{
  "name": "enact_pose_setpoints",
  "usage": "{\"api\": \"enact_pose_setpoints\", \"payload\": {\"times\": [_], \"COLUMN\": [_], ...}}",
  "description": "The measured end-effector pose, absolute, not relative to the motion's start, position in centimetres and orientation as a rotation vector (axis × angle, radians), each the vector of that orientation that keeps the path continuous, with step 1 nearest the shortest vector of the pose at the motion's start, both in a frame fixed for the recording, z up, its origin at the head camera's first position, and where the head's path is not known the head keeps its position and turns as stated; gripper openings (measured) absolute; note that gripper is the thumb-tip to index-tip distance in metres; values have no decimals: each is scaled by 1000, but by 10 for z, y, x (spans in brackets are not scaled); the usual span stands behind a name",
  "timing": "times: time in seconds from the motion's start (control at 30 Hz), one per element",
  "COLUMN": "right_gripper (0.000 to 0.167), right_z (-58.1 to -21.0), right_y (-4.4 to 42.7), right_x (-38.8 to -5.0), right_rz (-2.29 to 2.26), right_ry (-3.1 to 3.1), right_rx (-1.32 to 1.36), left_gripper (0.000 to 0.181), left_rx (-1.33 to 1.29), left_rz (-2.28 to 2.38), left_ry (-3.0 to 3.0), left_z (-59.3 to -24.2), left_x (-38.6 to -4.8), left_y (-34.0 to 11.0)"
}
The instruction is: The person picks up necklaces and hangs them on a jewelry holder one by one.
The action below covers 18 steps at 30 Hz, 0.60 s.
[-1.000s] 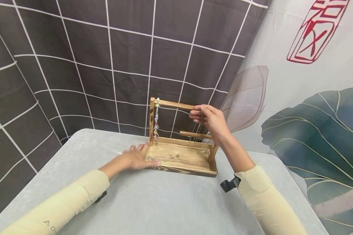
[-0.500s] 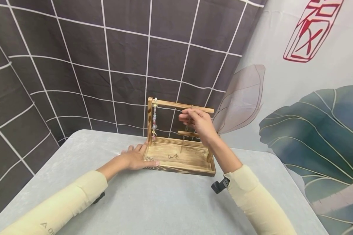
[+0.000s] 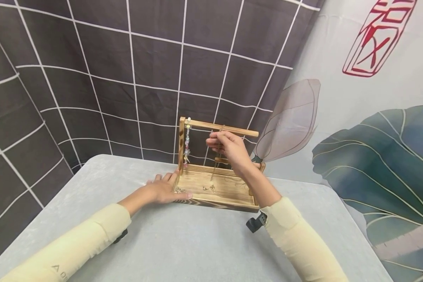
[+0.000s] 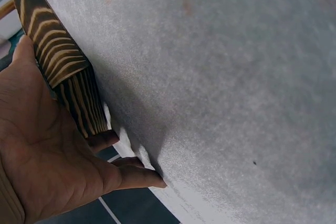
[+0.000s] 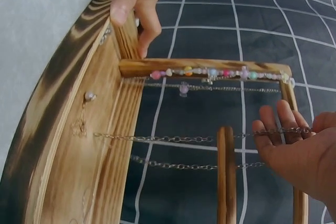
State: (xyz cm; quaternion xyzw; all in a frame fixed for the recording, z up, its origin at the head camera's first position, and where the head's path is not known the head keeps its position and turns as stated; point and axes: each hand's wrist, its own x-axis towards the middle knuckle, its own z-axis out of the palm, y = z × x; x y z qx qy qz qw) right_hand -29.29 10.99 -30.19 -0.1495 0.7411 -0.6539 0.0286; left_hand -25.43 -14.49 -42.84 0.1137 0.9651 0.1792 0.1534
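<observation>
A wooden jewelry stand (image 3: 202, 124) has an upper bar, a shorter lower bar and a tray base (image 3: 192, 180). My left hand (image 3: 160, 190) grips the tray's left end, thumb over the front rim and fingers around the side. My right hand (image 3: 231, 149) is just below the upper bar; in the right wrist view it pinches a chain necklace (image 5: 189, 139), which crosses its fingers. That chain loops over the bar and hangs toward the tray. A beaded strand (image 3: 187, 141) hangs near the left post.
A small piece of jewelry with a pearl-like bead (image 5: 90, 96) lies in the tray. A bunched chain (image 3: 179, 190) sits in its left corner. The stand rests on a grey cloth-covered table (image 3: 183, 243), before a dark grid curtain (image 3: 155, 62).
My right hand has moved left along the upper bar, taking the chain necklace with it. My left hand has stayed on the tray's end.
</observation>
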Motion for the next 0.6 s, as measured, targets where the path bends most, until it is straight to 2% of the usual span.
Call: {"api": "enact_pose_setpoints", "payload": {"times": [0.6], "right_gripper": [39], "right_z": [-321], "right_y": [72], "right_x": [-293], "right_rz": [-1950], "right_ry": [2256], "right_rx": [-534], "left_gripper": [141], "left_rx": [316], "left_rz": [499], "left_ry": [2771], "left_z": [-434], "left_x": [-260], "left_y": [-145]}}
